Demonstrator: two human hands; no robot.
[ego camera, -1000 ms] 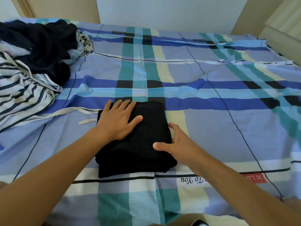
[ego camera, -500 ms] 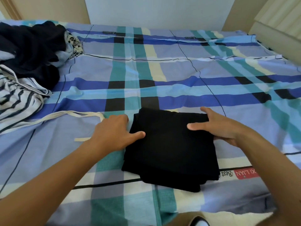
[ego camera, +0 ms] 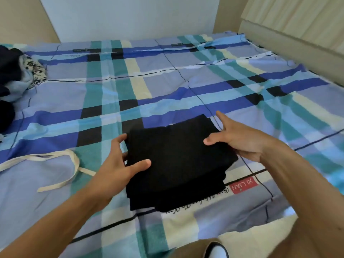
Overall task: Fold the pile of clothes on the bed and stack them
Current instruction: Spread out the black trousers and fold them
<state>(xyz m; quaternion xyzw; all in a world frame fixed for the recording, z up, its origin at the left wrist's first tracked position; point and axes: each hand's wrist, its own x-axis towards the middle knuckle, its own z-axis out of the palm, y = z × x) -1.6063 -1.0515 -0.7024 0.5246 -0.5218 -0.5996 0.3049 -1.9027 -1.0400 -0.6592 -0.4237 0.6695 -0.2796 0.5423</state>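
A folded black garment [ego camera: 176, 161] lies near the front of the plaid bed sheet [ego camera: 167, 81], turned slightly askew. My left hand [ego camera: 115, 164] grips its left edge, thumb on top and fingers curled round the side. At the right edge, my right hand [ego camera: 240, 138] holds the garment with the thumb on top and the fingers spread along the far corner. The pile of unfolded clothes [ego camera: 11, 79], dark and light blue with a floral piece, sits at the far left, mostly cut off by the frame.
A cream fabric strap [ego camera: 57, 157] loops across the sheet left of the garment. A pale wooden cabinet [ego camera: 297, 25] stands along the bed's right side, and a wall runs behind the bed. A red label [ego camera: 243, 185] is printed on the sheet by the garment.
The folded garment has moved rightward across the bed. Both hands went from lying on top of it to gripping its left and right edges. The clothes pile slid toward the left frame edge.
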